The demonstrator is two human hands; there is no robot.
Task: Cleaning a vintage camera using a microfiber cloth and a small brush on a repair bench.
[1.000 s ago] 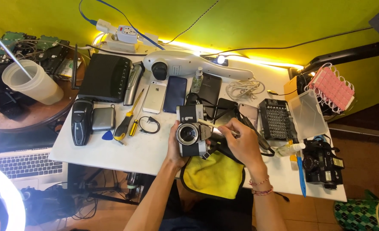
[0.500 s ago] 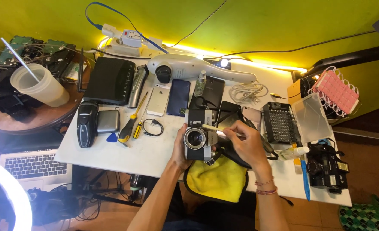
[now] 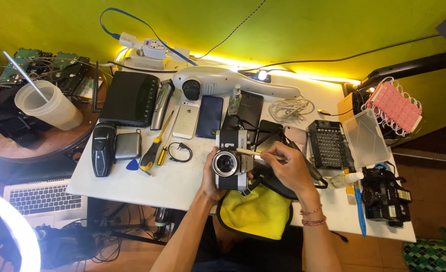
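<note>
Since the earlier frame the brush [image 3: 250, 151] has swung across the top of the camera [image 3: 230, 162]. The left hand [image 3: 210, 176] clamps the camera, lens facing up; the right hand [image 3: 289, 170] pinches the brush, lying left-right. Both hover over the bench [image 3: 177, 184] front edge, yellow cloth [image 3: 256, 211] below; bare bench lies left of the left hand.

My right hand [image 3: 288, 168] swung the thin pale stick [image 3: 256, 151] flatter, tip now at 9 o'clock over the silver-black film camera [image 3: 229, 161].

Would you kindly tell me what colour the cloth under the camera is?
The cloth is bright yellow, seen in the head view, below the camera.
</note>
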